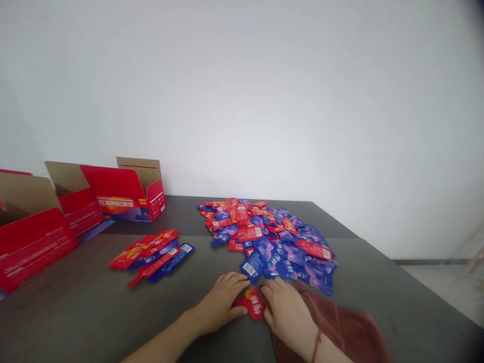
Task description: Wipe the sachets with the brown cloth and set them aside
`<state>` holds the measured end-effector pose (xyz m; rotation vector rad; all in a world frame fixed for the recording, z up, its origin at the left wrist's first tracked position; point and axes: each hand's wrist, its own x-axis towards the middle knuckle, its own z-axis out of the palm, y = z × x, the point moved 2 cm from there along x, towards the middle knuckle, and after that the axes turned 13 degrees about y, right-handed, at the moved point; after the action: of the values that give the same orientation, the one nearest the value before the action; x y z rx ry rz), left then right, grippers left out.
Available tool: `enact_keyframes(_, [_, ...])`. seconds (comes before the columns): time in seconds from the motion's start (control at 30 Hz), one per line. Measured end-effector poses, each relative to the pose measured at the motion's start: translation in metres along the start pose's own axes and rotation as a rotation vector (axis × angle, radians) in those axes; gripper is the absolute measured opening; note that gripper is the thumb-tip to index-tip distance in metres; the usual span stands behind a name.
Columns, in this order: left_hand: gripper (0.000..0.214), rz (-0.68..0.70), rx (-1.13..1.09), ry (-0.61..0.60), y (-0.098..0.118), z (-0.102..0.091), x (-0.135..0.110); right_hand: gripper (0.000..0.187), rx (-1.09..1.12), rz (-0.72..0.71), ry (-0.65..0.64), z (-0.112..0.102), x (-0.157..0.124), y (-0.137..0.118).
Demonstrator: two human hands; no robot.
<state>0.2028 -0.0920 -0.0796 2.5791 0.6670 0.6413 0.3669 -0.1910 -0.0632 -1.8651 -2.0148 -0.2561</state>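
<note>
A small red pouch (255,305) with white characters lies on the dark table in front of me, between my two hands. My left hand (221,303) is at its left end, thumb and fingers on either side of the narrow tip, holding it. At the pouch's right edge, my right hand (288,313) has curled fingers on a brown cloth (340,325), which spreads out beneath and to the right of it. Just beyond my fingertips, a blue pouch (253,266) lies at the near edge of a large heap of red and blue pouches (264,227).
Left of the heap is a smaller group of red and blue pouches (157,253). Open red cardboard boxes (121,194) stand along the table's left side, flaps up. A white wall (242,101) rises behind the table (363,282), whose right edge drops toward the floor.
</note>
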Motion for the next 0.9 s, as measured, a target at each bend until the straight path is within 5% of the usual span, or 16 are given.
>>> enact_keyframes(0.13, [0.054, 0.004, -0.014, 0.006, -0.003, 0.001, -0.002, 0.031, 0.165, -0.142, -0.026, 0.000, -0.004, -0.022])
enact_keyframes(0.27, [0.051, 0.009, -0.005, 0.004, -0.003, 0.002, -0.003, 0.043, 0.204, -0.171, -0.064, -0.006, -0.021, -0.004])
enact_keyframes(0.57, [0.051, -0.022, -0.053, -0.005, 0.000, -0.001, 0.001, 0.043, 0.050, 0.050, 0.060, -0.008, -0.036, 0.042])
enact_keyframes(0.73, [0.058, -0.228, -0.062, 0.127, 0.010, 0.015, 0.007, 0.035, 0.038, 0.132, 0.128, 0.001, -0.026, 0.051])
enact_keyframes(0.9, [0.041, -0.326, 0.024, 0.086, 0.023, 0.029, 0.016, 0.035, 0.150, 0.166, 0.200, 0.008, -0.030, 0.059])
